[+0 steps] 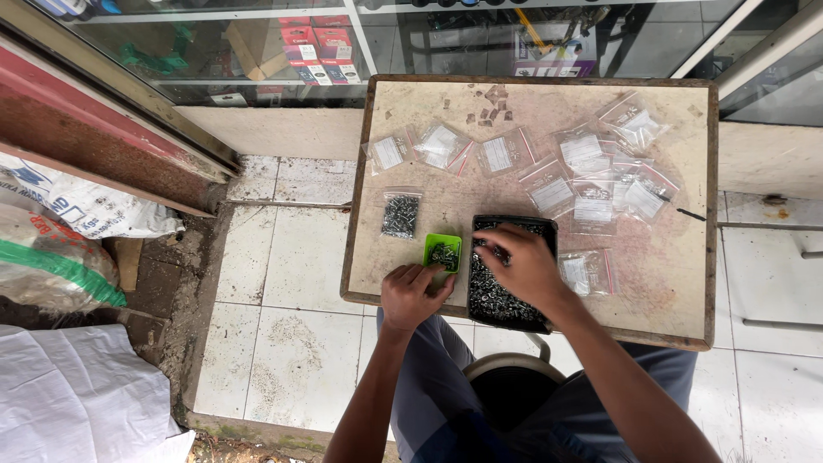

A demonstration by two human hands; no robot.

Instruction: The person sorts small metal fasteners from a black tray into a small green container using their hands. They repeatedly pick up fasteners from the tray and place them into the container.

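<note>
Seated at a small worktop (669, 291), viewed from above. Left hand (411, 296) rests at the near edge, fingers curled against a small green cup (443, 252) that holds a few dark screws. Right hand (523, 266) is over a black tray (549, 230) filled with loose screws, fingertips pinched together down in the pile; whether they grip any, I cannot tell. Beyond the cup lies 1 filled clear bag of screws (400, 214). Farther back, many flat zip bags with white labels (591, 180) lie spread and look unfilled. Judgement: 1 bag done, cup partly loaded, most bags and a full tray remain.
</note>
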